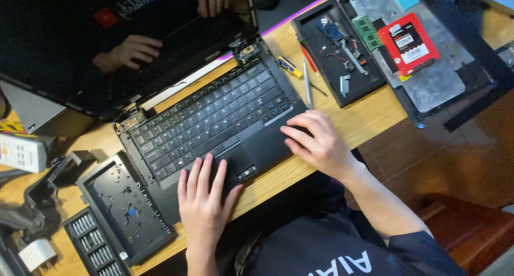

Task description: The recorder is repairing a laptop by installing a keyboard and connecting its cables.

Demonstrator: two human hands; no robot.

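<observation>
Left hand (203, 193) flat with fingers together on the laptop's (214, 121) palm rest beside the touchpad, right hand (316, 142) loosely spread on its right front corner, black parts tray (126, 206) left, screwdriver (307, 83) beyond, red drive (409, 43) farthest

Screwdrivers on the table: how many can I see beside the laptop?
2. A thin grey screwdriver lies just right of the laptop keyboard, above the right hand. A short yellow-and-blue screwdriver lies left of it. Others may be hidden.
</observation>
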